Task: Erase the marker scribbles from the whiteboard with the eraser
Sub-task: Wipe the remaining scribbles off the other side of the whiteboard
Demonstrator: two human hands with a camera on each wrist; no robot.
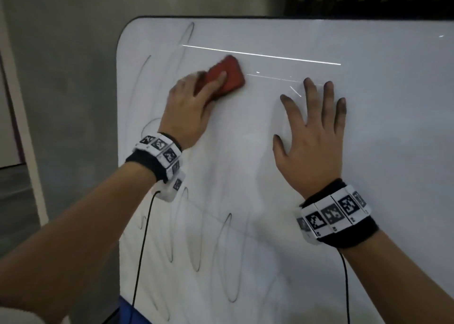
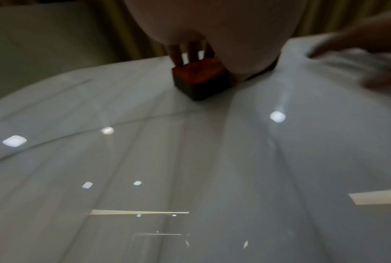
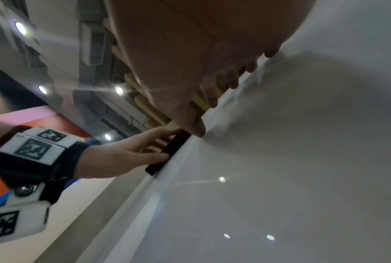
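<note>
Upper left of whiteboard [image 1: 270, 151]: red eraser [image 1: 228, 75], felt face flat to the surface for wiping, gripped by left hand [image 1: 189, 107] near scribbles [image 1: 186, 36]. Right hand [image 1: 312, 136]: fingers spread, palm pressed flat, likely bracing the board. Lower loops unerased.

Both forearms are bare, without sleeves. The left wrist carries a black fabric band [image 1: 145, 162] topped by a row of white tiles printed with black square coded markers [image 1: 161, 149], and at its 5 o'clock side hangs a white plastic housing [image 1: 172, 191] with another marker and a thin black cable [image 1: 141, 252]. The right wrist wears the same black band [image 1: 348, 235] with white marker tiles [image 1: 333, 214] and its own black cable [image 1: 347, 286]; the right hand's fingertips [image 1: 308, 84] are smudged dark.
</note>
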